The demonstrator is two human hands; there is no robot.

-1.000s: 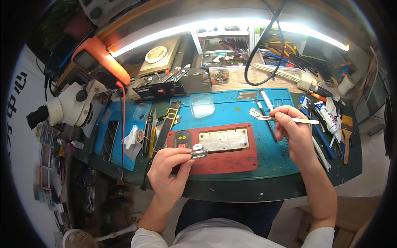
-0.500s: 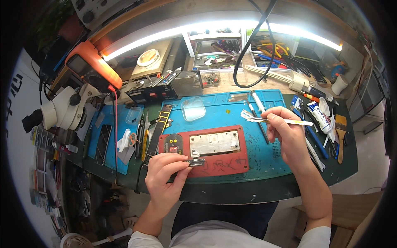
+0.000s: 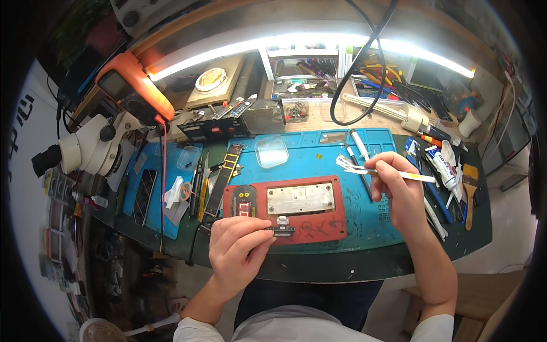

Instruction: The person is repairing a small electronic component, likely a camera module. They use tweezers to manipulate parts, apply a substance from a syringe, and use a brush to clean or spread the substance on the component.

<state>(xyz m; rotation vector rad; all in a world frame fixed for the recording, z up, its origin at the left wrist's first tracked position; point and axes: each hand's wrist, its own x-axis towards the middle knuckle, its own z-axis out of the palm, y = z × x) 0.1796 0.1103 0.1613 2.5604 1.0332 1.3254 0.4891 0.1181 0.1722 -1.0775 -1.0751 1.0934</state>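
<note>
Over the near edge of a red heating plate (image 3: 336,228), my left hand (image 3: 239,251) pinches a small dark electronic part (image 3: 282,231) with a silvery connector on its upper side. Its left end is hidden by my fingertips. My right hand (image 3: 401,191) is closed round slim tweezers (image 3: 419,176), held almost level above the blue mat (image 3: 307,165). A crumpled white wisp (image 3: 345,163), perhaps tissue or cotton, is at the tweezers' left tips. The plate has a pale metal bed (image 3: 300,198) and a lit display on its left.
A white microscope (image 3: 85,145) and an orange multimeter (image 3: 134,88) stand at left. Phone parts (image 3: 144,196) lie on the mat's left piece. Brushes, tubes and pens crowd the right, including a wooden brush (image 3: 469,194). A black cable (image 3: 336,97) hangs over the back.
The view has shifted slightly. My left hand has moved a little right, and the part has turned so its silvery connector shows more plainly. My right hand still grips the tweezers.
</note>
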